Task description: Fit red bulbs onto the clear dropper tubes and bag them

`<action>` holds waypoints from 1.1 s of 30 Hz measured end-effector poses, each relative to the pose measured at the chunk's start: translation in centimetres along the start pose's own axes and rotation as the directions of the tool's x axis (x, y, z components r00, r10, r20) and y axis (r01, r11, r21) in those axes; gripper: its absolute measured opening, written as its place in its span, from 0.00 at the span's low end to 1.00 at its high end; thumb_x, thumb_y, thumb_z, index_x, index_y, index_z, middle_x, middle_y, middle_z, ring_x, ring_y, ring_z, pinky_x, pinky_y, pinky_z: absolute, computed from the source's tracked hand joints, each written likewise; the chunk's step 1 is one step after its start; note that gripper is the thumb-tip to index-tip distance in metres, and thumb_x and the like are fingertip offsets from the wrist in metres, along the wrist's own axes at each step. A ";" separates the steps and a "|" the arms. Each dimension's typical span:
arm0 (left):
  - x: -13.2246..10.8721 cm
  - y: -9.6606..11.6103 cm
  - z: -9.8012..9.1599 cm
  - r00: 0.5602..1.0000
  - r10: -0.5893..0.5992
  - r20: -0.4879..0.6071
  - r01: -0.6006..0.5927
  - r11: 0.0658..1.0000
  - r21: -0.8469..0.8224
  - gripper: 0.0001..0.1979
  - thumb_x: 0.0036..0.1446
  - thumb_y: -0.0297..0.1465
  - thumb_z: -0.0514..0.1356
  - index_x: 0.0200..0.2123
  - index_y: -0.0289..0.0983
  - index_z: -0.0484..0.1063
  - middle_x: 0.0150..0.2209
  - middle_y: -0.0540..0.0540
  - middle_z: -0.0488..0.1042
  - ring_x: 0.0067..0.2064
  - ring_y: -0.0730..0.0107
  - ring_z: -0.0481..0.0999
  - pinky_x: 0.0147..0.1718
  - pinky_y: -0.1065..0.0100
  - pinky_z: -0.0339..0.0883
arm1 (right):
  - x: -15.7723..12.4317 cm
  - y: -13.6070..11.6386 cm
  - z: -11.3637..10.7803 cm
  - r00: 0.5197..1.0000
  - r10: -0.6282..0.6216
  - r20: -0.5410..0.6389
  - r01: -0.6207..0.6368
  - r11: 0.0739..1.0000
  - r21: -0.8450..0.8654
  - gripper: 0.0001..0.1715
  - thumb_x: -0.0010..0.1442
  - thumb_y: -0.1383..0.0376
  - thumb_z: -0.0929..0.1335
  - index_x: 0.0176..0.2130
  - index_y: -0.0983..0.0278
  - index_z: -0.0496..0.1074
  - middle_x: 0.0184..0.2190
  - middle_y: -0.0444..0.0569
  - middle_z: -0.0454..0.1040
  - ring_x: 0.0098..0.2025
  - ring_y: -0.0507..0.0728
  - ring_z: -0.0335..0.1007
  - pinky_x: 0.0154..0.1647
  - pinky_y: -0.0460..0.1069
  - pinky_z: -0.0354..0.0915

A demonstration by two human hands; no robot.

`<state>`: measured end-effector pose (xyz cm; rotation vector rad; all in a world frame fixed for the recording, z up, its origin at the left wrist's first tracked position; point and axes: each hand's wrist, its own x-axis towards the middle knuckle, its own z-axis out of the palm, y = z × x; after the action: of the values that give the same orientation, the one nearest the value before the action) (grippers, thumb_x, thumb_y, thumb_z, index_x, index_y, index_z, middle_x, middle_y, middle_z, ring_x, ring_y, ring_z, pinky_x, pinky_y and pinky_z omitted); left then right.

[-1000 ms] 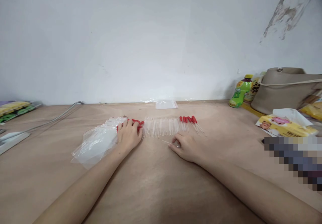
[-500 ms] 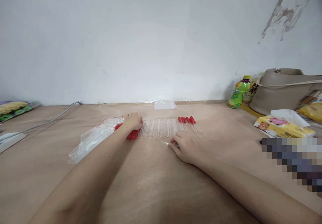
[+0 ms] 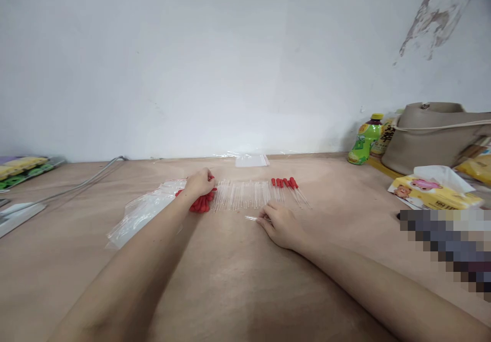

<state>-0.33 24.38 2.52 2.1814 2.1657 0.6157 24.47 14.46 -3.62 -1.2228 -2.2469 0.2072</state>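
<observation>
My left hand (image 3: 200,182) is closed, with a bit of red at its fingertips that looks like a rubber dropper bulb (image 3: 211,177). Just below it lies a pile of red rubber bulbs (image 3: 200,204). My right hand (image 3: 280,223) rests on the table, its fingers pinching a clear glass dropper tube (image 3: 251,218) that points left. Between and beyond the hands, several bare glass tubes (image 3: 241,194) lie side by side in a row. At the row's right end are several droppers with red bulbs (image 3: 291,183) fitted on their tops.
Clear zip bags (image 3: 148,209) are fanned out under and beside my left forearm. A white packet (image 3: 251,161) lies by the wall. On the right stand a green bottle (image 3: 362,141), a beige bag (image 3: 425,137) and a tissue pack (image 3: 433,191). A grey cable (image 3: 92,178) crosses the left side.
My left hand has lifted slightly from the bulb pile, uncovering more of it, with red now showing at the fingertips. My right hand and its glass tube have barely moved.
</observation>
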 end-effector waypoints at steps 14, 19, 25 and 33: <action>-11.0 3.0 2.8 0.956 0.277 -0.101 -0.260 0.632 -0.730 0.03 0.51 0.27 0.55 0.30 0.36 0.68 0.32 0.48 0.71 0.35 0.71 0.71 0.35 0.70 0.64 | 0.1 0.4 0.1 0.987 -0.007 -0.159 0.034 0.985 0.170 0.07 0.59 0.65 0.60 0.36 0.64 0.65 0.31 0.48 0.70 0.34 0.53 0.65 0.37 0.48 0.60; -11.5 3.0 3.9 0.974 0.225 0.023 -0.107 0.549 -0.829 0.07 0.49 0.32 0.59 0.28 0.36 0.63 0.27 0.51 0.67 0.28 0.75 0.68 0.26 0.74 0.61 | 0.0 -0.1 -0.4 0.985 -0.092 -0.143 0.115 0.981 0.157 0.11 0.60 0.67 0.59 0.41 0.65 0.67 0.34 0.50 0.70 0.36 0.53 0.66 0.38 0.48 0.62; -11.7 3.0 3.9 0.971 0.240 -0.006 -0.156 0.612 -0.775 0.10 0.52 0.34 0.58 0.27 0.36 0.60 0.24 0.53 0.63 0.26 0.77 0.65 0.25 0.75 0.57 | 0.0 -0.4 -0.7 0.966 -0.179 -0.184 0.205 0.970 0.134 0.12 0.60 0.66 0.59 0.39 0.64 0.69 0.32 0.50 0.70 0.33 0.53 0.67 0.35 0.48 0.63; -11.8 3.0 4.0 0.952 0.304 -0.034 -0.235 0.657 -0.717 0.12 0.54 0.34 0.57 0.41 0.37 0.66 0.31 0.48 0.71 0.31 0.72 0.70 0.29 0.72 0.63 | -0.1 0.3 0.1 0.948 -0.246 -0.201 0.280 0.946 0.163 0.11 0.59 0.66 0.61 0.40 0.64 0.69 0.31 0.49 0.71 0.31 0.52 0.65 0.33 0.48 0.60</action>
<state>4.02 13.96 -3.52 1.9967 1.2069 1.1172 24.69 14.62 -3.85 -0.7974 -2.1513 0.1944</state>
